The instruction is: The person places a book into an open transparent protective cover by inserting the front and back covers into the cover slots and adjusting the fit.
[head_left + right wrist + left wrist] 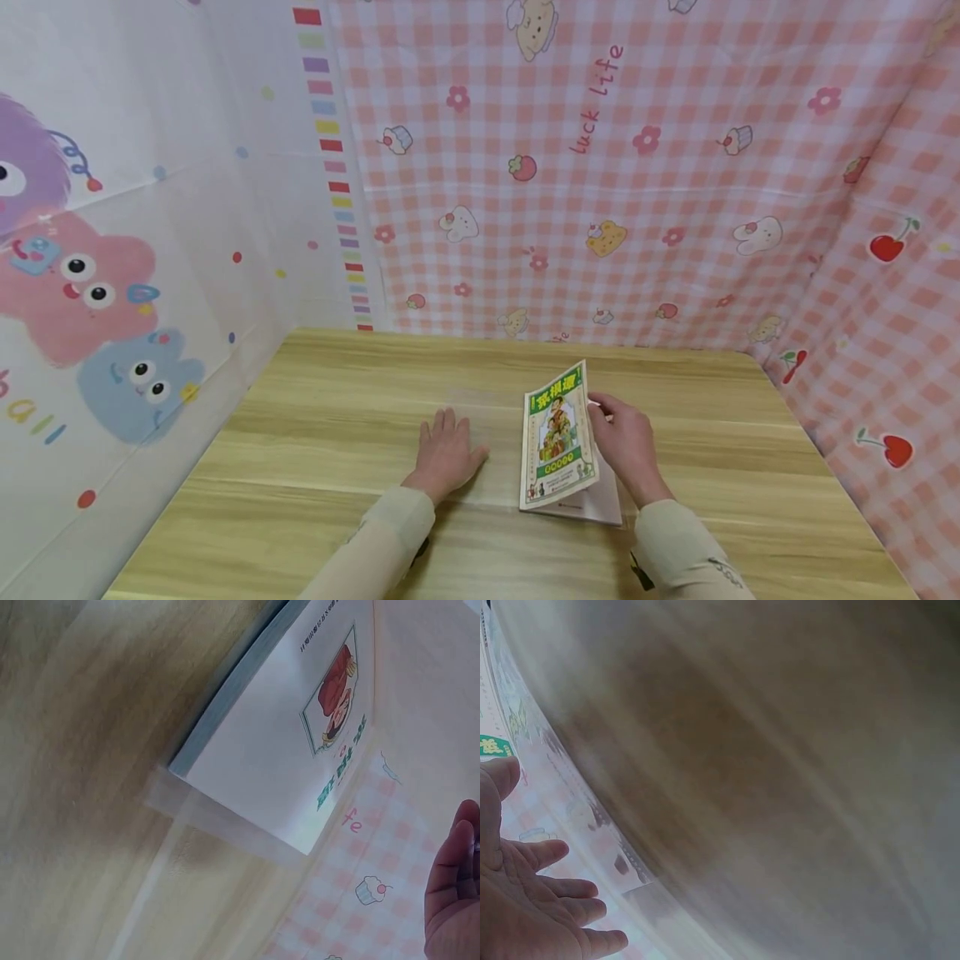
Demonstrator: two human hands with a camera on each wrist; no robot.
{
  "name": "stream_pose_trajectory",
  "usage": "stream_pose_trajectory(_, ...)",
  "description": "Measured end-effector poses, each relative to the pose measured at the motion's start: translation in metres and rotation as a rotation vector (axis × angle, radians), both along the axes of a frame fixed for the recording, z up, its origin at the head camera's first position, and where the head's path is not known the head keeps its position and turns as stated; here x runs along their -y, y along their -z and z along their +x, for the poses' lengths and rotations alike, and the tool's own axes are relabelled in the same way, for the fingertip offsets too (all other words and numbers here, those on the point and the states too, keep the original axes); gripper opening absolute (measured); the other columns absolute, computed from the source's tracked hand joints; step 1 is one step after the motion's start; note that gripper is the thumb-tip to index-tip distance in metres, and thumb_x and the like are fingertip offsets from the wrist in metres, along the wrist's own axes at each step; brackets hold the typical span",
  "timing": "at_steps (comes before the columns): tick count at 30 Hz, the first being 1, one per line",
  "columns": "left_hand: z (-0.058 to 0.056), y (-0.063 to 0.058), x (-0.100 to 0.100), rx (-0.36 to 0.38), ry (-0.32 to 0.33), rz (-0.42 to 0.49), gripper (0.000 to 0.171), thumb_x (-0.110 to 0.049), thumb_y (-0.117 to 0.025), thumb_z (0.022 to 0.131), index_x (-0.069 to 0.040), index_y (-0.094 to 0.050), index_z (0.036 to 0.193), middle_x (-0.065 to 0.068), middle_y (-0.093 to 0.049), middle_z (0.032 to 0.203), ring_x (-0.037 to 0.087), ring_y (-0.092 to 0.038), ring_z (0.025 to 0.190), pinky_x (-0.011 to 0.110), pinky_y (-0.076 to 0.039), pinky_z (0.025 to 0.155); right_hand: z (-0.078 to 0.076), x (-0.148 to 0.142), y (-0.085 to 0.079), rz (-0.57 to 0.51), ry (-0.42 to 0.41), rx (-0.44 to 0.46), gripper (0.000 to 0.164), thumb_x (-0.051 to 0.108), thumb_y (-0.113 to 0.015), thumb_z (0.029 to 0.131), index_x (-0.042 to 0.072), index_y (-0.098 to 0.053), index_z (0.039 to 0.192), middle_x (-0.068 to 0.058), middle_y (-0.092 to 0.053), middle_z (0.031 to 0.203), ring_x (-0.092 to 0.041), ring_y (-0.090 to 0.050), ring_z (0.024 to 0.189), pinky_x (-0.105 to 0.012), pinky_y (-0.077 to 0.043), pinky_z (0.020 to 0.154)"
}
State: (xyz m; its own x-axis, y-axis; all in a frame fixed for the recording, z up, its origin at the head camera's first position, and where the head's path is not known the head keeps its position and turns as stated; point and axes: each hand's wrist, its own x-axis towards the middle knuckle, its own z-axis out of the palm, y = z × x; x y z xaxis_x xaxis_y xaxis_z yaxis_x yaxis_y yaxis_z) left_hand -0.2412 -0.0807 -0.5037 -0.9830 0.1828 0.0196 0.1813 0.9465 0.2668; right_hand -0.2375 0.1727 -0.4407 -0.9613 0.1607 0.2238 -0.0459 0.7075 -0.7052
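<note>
A paperback book lies on the table right of centre, its green and yellow illustrated front cover raised and tilted to the left. My right hand pinches the cover's right edge, with the fingertips partly hidden behind it. In the right wrist view, the white title page shows a small framed picture and green lettering, and my right hand is at the right border. To the left of the book, my left hand rests palm down on the table, fingers straight and spread, apart from the book.
The wood-grain table meets a pink checked cloth at the back and right. A white cloth with cartoon figures hangs along the left side.
</note>
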Motion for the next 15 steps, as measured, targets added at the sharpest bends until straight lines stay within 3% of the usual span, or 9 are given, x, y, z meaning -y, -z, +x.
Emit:
stream_pose_trajectory(6, -0.0003, 0.0005, -0.0008, 0.014, -0.009, 0.01, 0.066, -0.046, -0.052, 0.094, 0.002, -0.047, 0.138, 0.03, -0.031, 0.149, 0.042, -0.021, 0.138, 0.063, -0.019, 0.111, -0.0009, 0.0012, 0.0002, 0.085, -0.047, -0.017, 0.034, 0.022, -0.053, 0.096, 0.004, -0.067, 0.121, -0.016, -0.073, 0.1, -0.026, -0.063, 0.081, -0.044, -0.053, 0.069)
stream_pose_trajectory(12, -0.0009, 0.0008, -0.0026, 0.002, -0.008, 0.003, 0.065, -0.046, -0.052, 0.094, 0.003, -0.047, 0.137, 0.031, -0.032, 0.148, 0.042, -0.022, 0.137, 0.062, -0.02, 0.111, -0.0006, 0.0027, -0.0013, 0.193, -0.125, -0.009, 0.035, 0.021, -0.05, 0.098, 0.004, -0.064, 0.125, -0.023, -0.067, 0.117, -0.037, -0.06, 0.105, -0.057, -0.05, 0.086)
stream_pose_trajectory(15, -0.0012, 0.0013, -0.0037, -0.003, -0.007, 0.012, 0.065, -0.045, -0.053, 0.093, 0.004, -0.048, 0.136, 0.031, -0.033, 0.148, 0.042, -0.022, 0.137, 0.061, -0.02, 0.111, -0.0013, 0.0036, -0.0006, 0.211, -0.165, 0.008, 0.035, 0.021, -0.051, 0.098, 0.006, -0.063, 0.127, -0.024, -0.064, 0.121, -0.039, -0.058, 0.107, -0.058, -0.049, 0.088)
